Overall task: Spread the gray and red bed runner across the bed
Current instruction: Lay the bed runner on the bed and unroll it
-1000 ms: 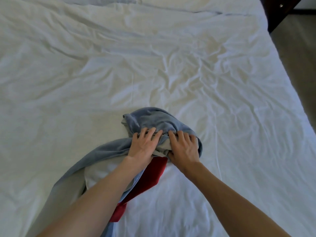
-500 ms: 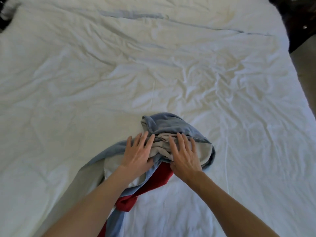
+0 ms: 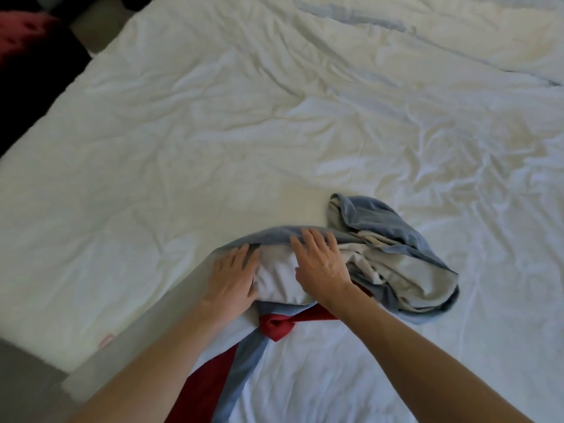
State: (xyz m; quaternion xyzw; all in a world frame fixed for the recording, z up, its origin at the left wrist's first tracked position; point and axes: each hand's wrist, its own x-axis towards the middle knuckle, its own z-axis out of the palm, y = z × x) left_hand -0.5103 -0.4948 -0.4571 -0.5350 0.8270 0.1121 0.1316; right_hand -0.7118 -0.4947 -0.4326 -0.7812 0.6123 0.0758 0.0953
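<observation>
From the head view, the soft gray and red cloth bed runner [image 3: 393, 264] lies bunched near the foot of the wrinkled white bed [image 3: 213, 132]. The left hand [image 3: 233, 277] and right hand [image 3: 320, 264] press flat on it, each grip open. Sliding outward may drag folds and twist the red strip, leaving lumps.

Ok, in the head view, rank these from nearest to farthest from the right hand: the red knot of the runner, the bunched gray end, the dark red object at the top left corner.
From the right hand:
1. Red knot, just below the wrist.
2. Bunched gray end, up and to the right.
3. Dark red object, off the bed, far top left.
</observation>
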